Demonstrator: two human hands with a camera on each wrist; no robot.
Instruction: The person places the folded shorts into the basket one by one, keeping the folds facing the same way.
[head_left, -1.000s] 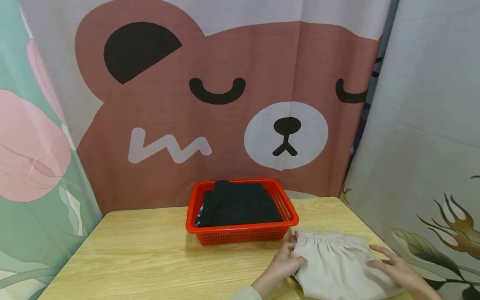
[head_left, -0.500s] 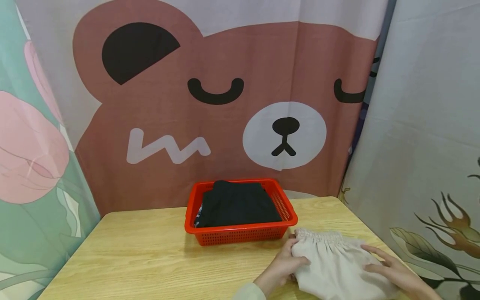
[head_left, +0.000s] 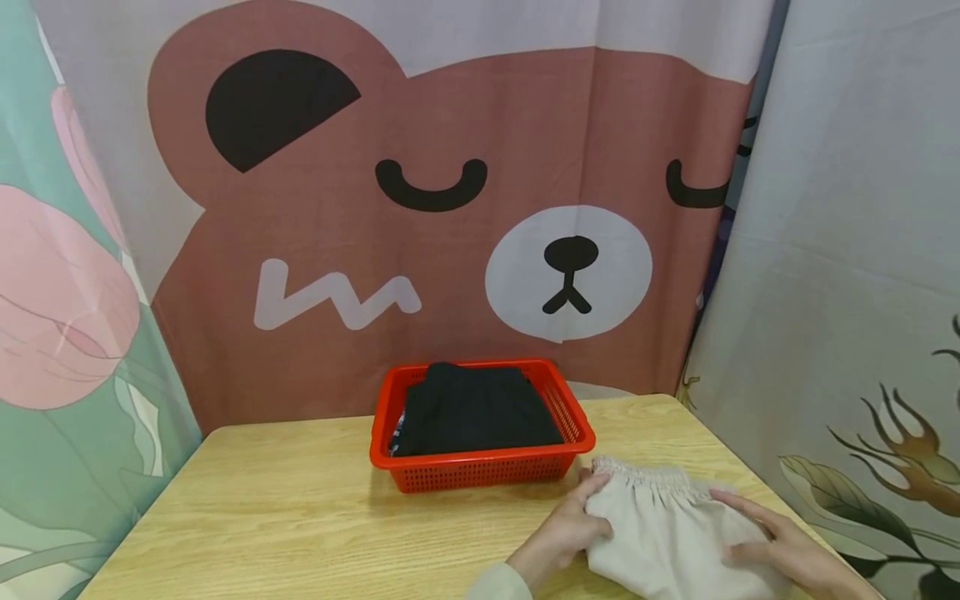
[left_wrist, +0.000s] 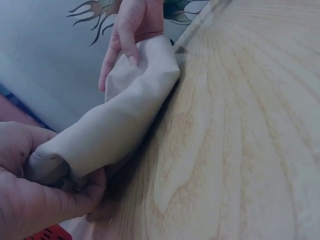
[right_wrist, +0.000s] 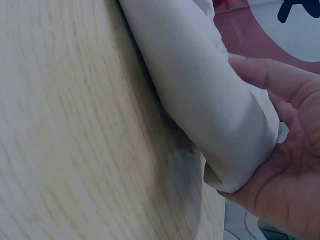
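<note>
Folded beige elastic-waist pants (head_left: pixel 667 533) lie at the table's right front, their gathered waistband toward the back. My left hand (head_left: pixel 566 529) grips their left edge, thumb on top; in the left wrist view the folded layers bunch between its thumb and fingers. My right hand (head_left: pixel 787 546) holds the right side, its fingers spread along the cloth. The right wrist view shows the rolled end of the pants (right_wrist: pixel 215 100) tucked against my right palm (right_wrist: pixel 295 150), with some fingers hidden behind the fabric.
A red perforated basket (head_left: pixel 480 475) stands at the back middle of the wooden table (head_left: pixel 300 517), holding folded dark clothes (head_left: pixel 480 412). A bear-print curtain (head_left: pixel 337 350) hangs behind. The right-hand curtain (head_left: pixel 825 333) hangs close to the table's right edge.
The right hand has shifted slightly left and inward, drawing the pants' right side in, so they look narrower. The left hand keeps its grip; the basket stays put.
</note>
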